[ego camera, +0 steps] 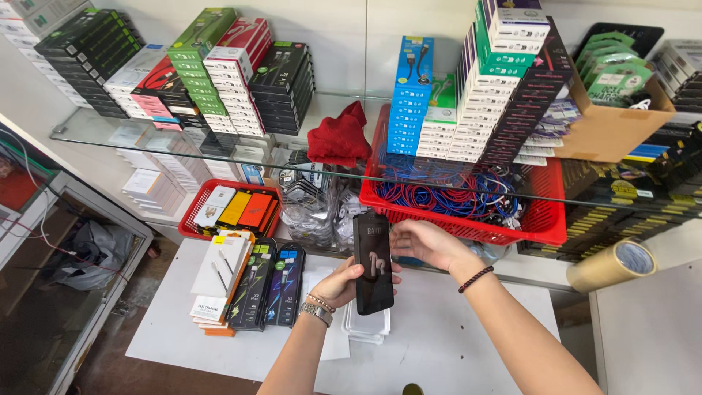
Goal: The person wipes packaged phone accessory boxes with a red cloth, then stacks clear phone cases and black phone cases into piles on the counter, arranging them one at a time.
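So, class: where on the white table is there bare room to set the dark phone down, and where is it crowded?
The white table is bare right of the clear cases, under the right hand, and along the near edge. The left is crowded with boxed cables. The left hand holds the phone. The red basket behind is full.

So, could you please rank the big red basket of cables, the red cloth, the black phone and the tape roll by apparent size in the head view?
1. Big red basket
2. Red cloth
3. Black phone, nearer the camera, so unsure against the cloth
4. Tape roll
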`<action>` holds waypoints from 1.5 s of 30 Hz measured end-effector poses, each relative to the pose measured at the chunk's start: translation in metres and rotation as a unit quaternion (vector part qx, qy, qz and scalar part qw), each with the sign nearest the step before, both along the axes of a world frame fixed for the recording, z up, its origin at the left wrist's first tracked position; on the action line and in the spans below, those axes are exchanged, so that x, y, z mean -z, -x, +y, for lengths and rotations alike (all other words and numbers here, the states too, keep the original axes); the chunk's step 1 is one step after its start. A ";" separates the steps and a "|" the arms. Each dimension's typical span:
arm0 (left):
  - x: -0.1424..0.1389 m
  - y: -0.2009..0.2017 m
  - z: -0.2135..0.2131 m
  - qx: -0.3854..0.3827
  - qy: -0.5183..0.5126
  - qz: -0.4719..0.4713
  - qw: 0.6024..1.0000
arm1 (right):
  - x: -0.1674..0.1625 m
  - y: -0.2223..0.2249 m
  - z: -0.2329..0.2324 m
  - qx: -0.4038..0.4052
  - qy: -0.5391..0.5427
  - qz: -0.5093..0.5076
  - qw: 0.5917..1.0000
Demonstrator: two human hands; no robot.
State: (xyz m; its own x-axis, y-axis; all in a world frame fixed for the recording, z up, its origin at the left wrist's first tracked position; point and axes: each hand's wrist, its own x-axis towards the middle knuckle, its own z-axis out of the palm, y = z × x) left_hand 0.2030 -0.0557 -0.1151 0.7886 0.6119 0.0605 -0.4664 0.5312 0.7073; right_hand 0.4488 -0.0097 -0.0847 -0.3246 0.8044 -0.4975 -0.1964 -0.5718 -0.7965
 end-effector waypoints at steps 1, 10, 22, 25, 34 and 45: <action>0.000 0.001 -0.002 0.012 -0.004 0.007 1.000 | 0.001 -0.003 -0.001 0.028 0.032 0.063 0.997; 0.023 0.001 0.005 0.067 -0.073 0.304 0.947 | -0.012 0.014 -0.028 -0.051 -0.344 -0.221 0.911; 0.027 -0.021 0.009 -0.020 -0.030 0.255 0.966 | 0.042 0.007 -0.089 0.032 -0.125 -0.173 0.977; 0.030 -0.043 0.002 -0.004 -0.074 0.345 0.936 | 0.065 0.006 -0.092 0.029 -0.086 -0.147 0.985; 0.115 -0.038 -0.017 -0.257 -0.246 0.503 0.787 | 0.138 -0.002 -0.084 0.091 0.054 -0.469 0.877; 0.104 0.008 -0.013 -0.241 -0.138 0.569 0.774 | 0.155 0.050 -0.095 0.110 0.024 -0.709 0.696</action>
